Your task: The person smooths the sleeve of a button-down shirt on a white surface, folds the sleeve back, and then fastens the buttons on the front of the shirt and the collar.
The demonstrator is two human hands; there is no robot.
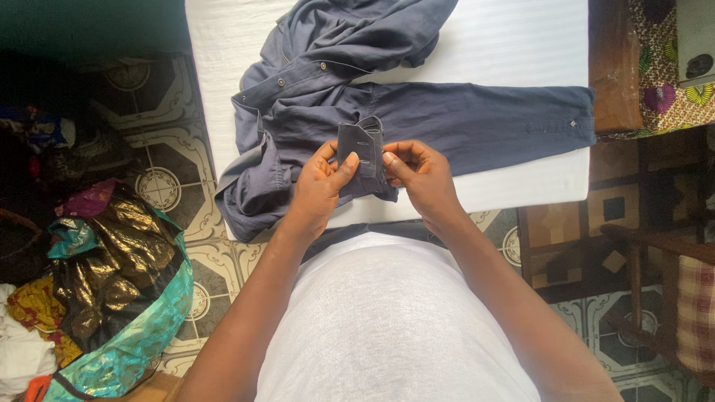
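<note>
Both hands pinching the shirt cuff (361,145) near the board's (514,52) front edge: left hand (319,186) thumb on top, right hand (421,175) gripping its other side. Dark blue shirt (335,82) sprawled toward the left edge.

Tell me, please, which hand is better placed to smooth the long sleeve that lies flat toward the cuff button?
Probably the right hand. It pinches the folded cuff on the side where the long sleeve stretches across the white board. The left hand grips the cuff's other side, nearer the bunched shirt body.
</note>
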